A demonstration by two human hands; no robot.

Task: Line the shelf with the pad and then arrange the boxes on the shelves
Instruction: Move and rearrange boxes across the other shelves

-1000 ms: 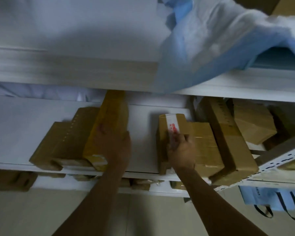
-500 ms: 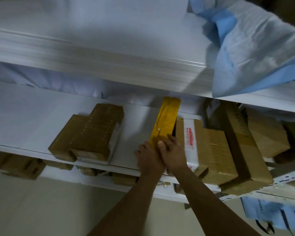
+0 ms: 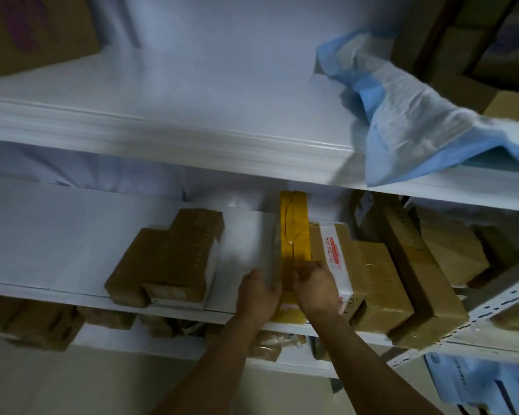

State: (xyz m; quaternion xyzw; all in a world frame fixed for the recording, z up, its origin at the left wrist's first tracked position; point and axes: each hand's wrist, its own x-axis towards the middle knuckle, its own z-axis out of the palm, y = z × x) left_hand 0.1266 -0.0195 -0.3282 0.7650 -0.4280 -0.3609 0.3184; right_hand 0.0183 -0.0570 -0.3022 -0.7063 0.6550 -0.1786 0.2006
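Observation:
A long yellow-taped box (image 3: 293, 232) stands on its narrow edge on the white middle shelf (image 3: 57, 235). My left hand (image 3: 258, 296) grips its near left side and my right hand (image 3: 315, 290) grips its near right side. The yellow box touches a brown box with a white label (image 3: 331, 250) on its right. Two stacked brown boxes (image 3: 168, 262) lie to the left, apart from my hands. A blue and white pad (image 3: 408, 115) lies crumpled on the right of the upper shelf (image 3: 192, 94), hanging over its front edge.
More brown boxes (image 3: 414, 271) crowd the right end of the middle shelf beside a perforated metal upright (image 3: 498, 304). Further boxes (image 3: 36, 322) sit on the shelf below. A large carton (image 3: 33, 31) stands at the upper left. Blue bags (image 3: 480, 381) hang at the lower right.
The yellow box has gone from lying on the left stack to standing on edge against the labelled box. Both hands now grip its near end and it has straightened.

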